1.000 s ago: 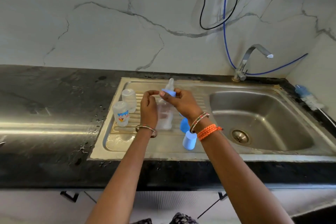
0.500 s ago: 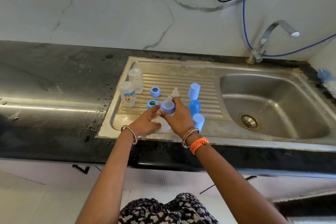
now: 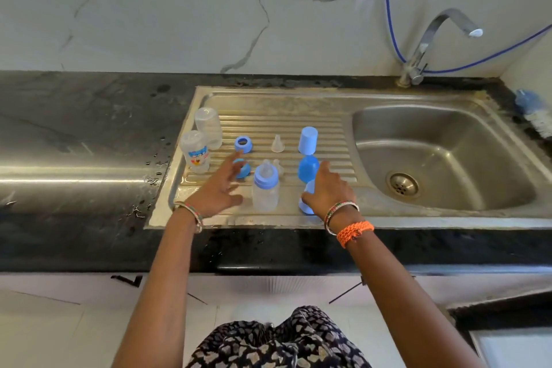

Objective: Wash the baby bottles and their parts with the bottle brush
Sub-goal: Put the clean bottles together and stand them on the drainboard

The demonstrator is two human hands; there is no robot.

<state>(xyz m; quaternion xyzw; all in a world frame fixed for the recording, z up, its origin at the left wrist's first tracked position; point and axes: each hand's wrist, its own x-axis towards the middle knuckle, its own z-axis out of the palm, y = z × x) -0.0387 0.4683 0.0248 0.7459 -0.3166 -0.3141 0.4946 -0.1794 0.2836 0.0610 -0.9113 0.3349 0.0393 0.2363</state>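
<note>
An assembled clear bottle (image 3: 265, 188) with a blue ring and teat stands upright on the steel drainboard (image 3: 268, 104), between my hands. My left hand (image 3: 219, 188) is open just left of it, fingers stretched over a blue ring (image 3: 242, 171). My right hand (image 3: 327, 188) is open to the right, over a blue cap (image 3: 306, 206) near the front edge. Two upturned clear bottles (image 3: 195, 151) (image 3: 209, 127) stand at the left. Another blue ring (image 3: 243, 144), a clear teat (image 3: 277, 143) and two blue caps (image 3: 308, 140) (image 3: 308, 169) sit further back.
The sink bowl (image 3: 442, 155) with its drain is to the right, the tap (image 3: 427, 42) behind it. A bottle brush (image 3: 533, 110) lies on the black counter at the far right. A blue hose (image 3: 391, 18) hangs on the marble wall.
Both hands have let go of the assembled bottle, which now stands on the drainboard near the front edge. The hands have spread apart to either side of it.
</note>
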